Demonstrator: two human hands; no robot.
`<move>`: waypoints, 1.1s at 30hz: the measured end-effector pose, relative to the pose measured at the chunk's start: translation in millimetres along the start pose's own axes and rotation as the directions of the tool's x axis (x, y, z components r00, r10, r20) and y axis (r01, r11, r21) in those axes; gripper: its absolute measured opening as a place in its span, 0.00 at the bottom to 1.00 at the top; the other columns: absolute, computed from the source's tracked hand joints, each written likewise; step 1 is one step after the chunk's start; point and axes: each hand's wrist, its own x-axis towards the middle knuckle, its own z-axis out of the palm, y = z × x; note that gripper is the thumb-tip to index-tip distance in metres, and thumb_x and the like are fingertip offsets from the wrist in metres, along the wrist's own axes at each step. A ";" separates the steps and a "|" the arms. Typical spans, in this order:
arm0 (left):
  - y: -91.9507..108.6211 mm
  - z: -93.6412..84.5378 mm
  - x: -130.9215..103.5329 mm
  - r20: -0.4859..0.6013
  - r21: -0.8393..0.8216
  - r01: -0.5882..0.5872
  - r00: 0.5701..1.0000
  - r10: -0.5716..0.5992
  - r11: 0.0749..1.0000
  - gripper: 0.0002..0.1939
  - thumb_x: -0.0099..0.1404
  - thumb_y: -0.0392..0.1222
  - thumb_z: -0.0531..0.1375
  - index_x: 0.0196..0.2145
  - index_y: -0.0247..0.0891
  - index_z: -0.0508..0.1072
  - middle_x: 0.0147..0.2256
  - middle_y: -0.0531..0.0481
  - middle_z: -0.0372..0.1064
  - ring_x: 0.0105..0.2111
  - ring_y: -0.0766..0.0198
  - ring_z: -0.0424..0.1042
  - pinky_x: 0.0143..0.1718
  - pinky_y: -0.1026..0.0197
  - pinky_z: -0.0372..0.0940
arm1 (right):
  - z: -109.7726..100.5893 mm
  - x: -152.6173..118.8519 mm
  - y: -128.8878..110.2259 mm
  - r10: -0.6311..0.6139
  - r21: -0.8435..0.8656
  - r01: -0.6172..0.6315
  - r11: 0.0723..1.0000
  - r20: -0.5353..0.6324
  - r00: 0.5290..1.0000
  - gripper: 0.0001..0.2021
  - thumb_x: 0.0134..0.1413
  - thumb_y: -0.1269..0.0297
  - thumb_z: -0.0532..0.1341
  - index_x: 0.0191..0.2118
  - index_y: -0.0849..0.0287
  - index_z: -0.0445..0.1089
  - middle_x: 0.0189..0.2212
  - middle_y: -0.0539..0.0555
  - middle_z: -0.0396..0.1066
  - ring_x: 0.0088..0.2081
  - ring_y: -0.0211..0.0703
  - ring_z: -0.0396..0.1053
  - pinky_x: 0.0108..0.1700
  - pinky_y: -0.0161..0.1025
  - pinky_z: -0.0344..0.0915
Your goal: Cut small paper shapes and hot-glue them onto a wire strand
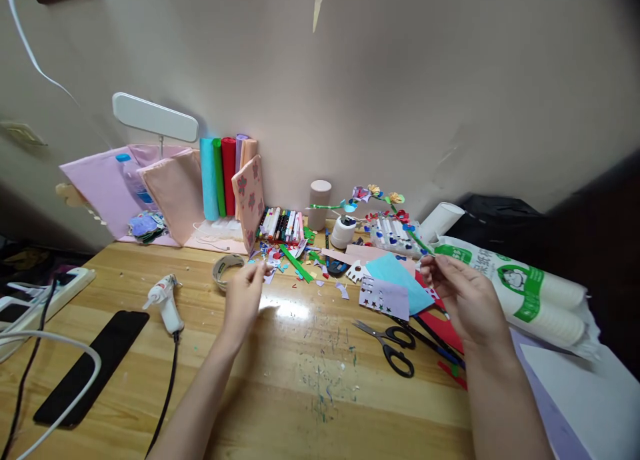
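Note:
My right hand (467,297) pinches the lower end of a paper flower branch (414,238), a thin green stem with red, blue and cream blooms that leans up and to the left. My left hand (245,297) is held above the table with thumb and fingertips pressed together; whatever they grip, if anything, is too small to make out. Behind that hand lies a roll of tape (220,267). Black-handled scissors (390,347) rest slightly open between the hands. Just left of my right hand are punched purple paper (383,300) and blue paper (400,277).
On the left are a hot glue gun (167,307), a black phone (95,367) and a power strip (65,297) with cables. Paper scraps (300,267) and markers (283,225) lie toward the wall. Wrapped paper rolls (540,300) sit at right.

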 end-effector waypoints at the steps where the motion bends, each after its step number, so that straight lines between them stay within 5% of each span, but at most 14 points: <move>1: 0.3 6.0 -2.7 0.069 0.059 -0.037 0.997 0.033 0.998 0.15 0.61 0.48 0.55 0.31 0.36 0.76 0.31 0.47 0.74 0.33 0.60 0.70 0.35 0.61 0.62 | 2.0 -2.4 1.6 0.012 -0.009 -0.012 1.000 0.016 1.000 0.15 0.37 0.51 0.70 0.27 0.58 0.75 0.24 0.52 0.69 0.27 0.35 0.63 0.26 0.29 0.61; 3: 1.8 15.4 -4.3 0.211 0.186 -0.115 0.975 0.074 0.976 0.13 0.60 0.48 0.56 0.35 0.38 0.76 0.35 0.47 0.74 0.33 0.60 0.70 0.35 0.60 0.62 | 6.7 -7.9 4.3 0.035 -0.027 -0.034 0.999 0.048 0.998 0.16 0.38 0.50 0.69 0.27 0.59 0.75 0.24 0.52 0.69 0.26 0.35 0.63 0.26 0.29 0.61; 6: 6.2 20.5 1.7 0.341 0.349 -0.212 0.936 0.087 0.913 0.14 0.60 0.49 0.57 0.26 0.37 0.75 0.33 0.46 0.72 0.33 0.58 0.70 0.37 0.58 0.62 | 13.5 -15.7 6.3 0.061 -0.046 -0.057 0.997 0.086 0.994 0.16 0.38 0.50 0.69 0.27 0.60 0.75 0.24 0.53 0.69 0.26 0.35 0.63 0.26 0.29 0.61; 8: 11.3 19.0 6.0 0.331 0.378 -0.275 0.932 0.149 0.884 0.13 0.61 0.46 0.57 0.24 0.37 0.74 0.33 0.45 0.71 0.37 0.56 0.69 0.41 0.56 0.61 | 17.6 -20.2 6.5 0.074 -0.053 -0.069 0.996 0.098 0.993 0.16 0.39 0.50 0.69 0.27 0.60 0.75 0.23 0.53 0.68 0.26 0.35 0.63 0.26 0.30 0.61; 10: 19.2 16.6 5.0 0.242 0.339 -0.304 0.943 0.230 0.890 0.08 0.57 0.41 0.60 0.35 0.38 0.74 0.41 0.44 0.68 0.44 0.54 0.66 0.46 0.53 0.60 | 22.2 -25.1 7.2 0.074 -0.063 -0.068 0.996 0.102 0.992 0.16 0.40 0.50 0.68 0.27 0.61 0.74 0.23 0.53 0.68 0.26 0.36 0.63 0.26 0.31 0.62; 11: 24.4 16.2 1.4 0.201 0.299 -0.306 0.946 0.254 0.904 0.15 0.55 0.39 0.62 0.43 0.40 0.72 0.44 0.44 0.66 0.46 0.53 0.65 0.48 0.52 0.59 | 25.1 -28.3 8.3 0.071 -0.067 -0.064 0.996 0.100 0.993 0.16 0.41 0.51 0.67 0.27 0.61 0.74 0.23 0.53 0.68 0.25 0.36 0.62 0.26 0.32 0.62; 13: 36.1 18.6 -11.8 0.198 0.181 -0.273 0.951 0.237 0.945 0.22 0.55 0.39 0.62 0.49 0.41 0.67 0.46 0.44 0.65 0.48 0.54 0.63 0.49 0.52 0.58 | 33.1 -37.0 12.6 0.065 -0.061 -0.060 0.996 0.083 0.994 0.16 0.42 0.51 0.66 0.28 0.61 0.74 0.23 0.53 0.67 0.25 0.37 0.62 0.26 0.33 0.62; 15: 47.1 26.2 -30.7 0.333 0.005 -0.167 0.930 0.156 0.986 0.14 0.63 0.44 0.54 0.46 0.39 0.70 0.45 0.44 0.67 0.47 0.57 0.65 0.49 0.54 0.59 | 43.9 -49.1 19.8 0.082 -0.020 -0.081 0.997 0.053 0.995 0.15 0.43 0.52 0.66 0.28 0.61 0.73 0.23 0.52 0.67 0.25 0.37 0.62 0.27 0.33 0.62; 18: 56.1 44.1 -56.8 0.527 -0.184 0.024 0.846 0.078 0.983 0.16 0.66 0.48 0.50 0.45 0.39 0.71 0.46 0.44 0.68 0.49 0.58 0.65 0.51 0.57 0.58 | 62.1 -70.5 32.6 0.168 0.096 -0.170 0.981 0.026 0.985 0.14 0.44 0.53 0.66 0.29 0.59 0.73 0.26 0.52 0.68 0.27 0.37 0.63 0.29 0.33 0.64; 21: 54.4 59.9 -67.1 0.545 -0.288 0.143 0.838 0.039 0.947 0.15 0.64 0.46 0.53 0.44 0.37 0.72 0.47 0.44 0.68 0.50 0.58 0.64 0.52 0.58 0.57 | 75.8 -88.0 43.2 0.270 0.237 -0.280 0.930 0.072 0.960 0.12 0.45 0.54 0.66 0.28 0.59 0.71 0.26 0.50 0.67 0.26 0.36 0.62 0.29 0.33 0.63; 27: 49.2 67.8 -62.4 0.667 -0.446 0.391 0.745 0.008 0.805 0.15 0.58 0.51 0.58 0.30 0.34 0.73 0.22 0.51 0.68 0.25 0.63 0.68 0.32 0.60 0.65 | 89.3 -102.1 59.9 0.366 0.384 -0.406 0.829 0.177 0.914 0.12 0.44 0.55 0.67 0.31 0.58 0.70 0.23 0.48 0.63 0.22 0.33 0.57 0.23 0.30 0.57; 30: 45.6 64.9 -65.9 0.623 -0.438 0.406 0.780 -0.055 0.802 0.15 0.56 0.52 0.60 0.29 0.36 0.73 0.19 0.53 0.66 0.20 0.64 0.66 0.26 0.62 0.64 | 91.1 -106.5 66.2 0.330 0.265 -0.390 0.882 0.244 0.912 0.12 0.50 0.51 0.62 0.32 0.55 0.70 0.25 0.49 0.65 0.24 0.37 0.60 0.24 0.33 0.59; 33: 35.8 56.1 -69.1 0.569 -0.378 0.337 0.819 -0.071 0.862 0.15 0.59 0.52 0.58 0.27 0.36 0.73 0.22 0.52 0.68 0.25 0.62 0.69 0.30 0.62 0.65 | 75.2 -108.2 68.1 0.281 -0.114 -0.257 0.960 0.414 0.866 0.15 0.56 0.48 0.54 0.31 0.53 0.70 0.29 0.53 0.69 0.30 0.47 0.66 0.31 0.42 0.63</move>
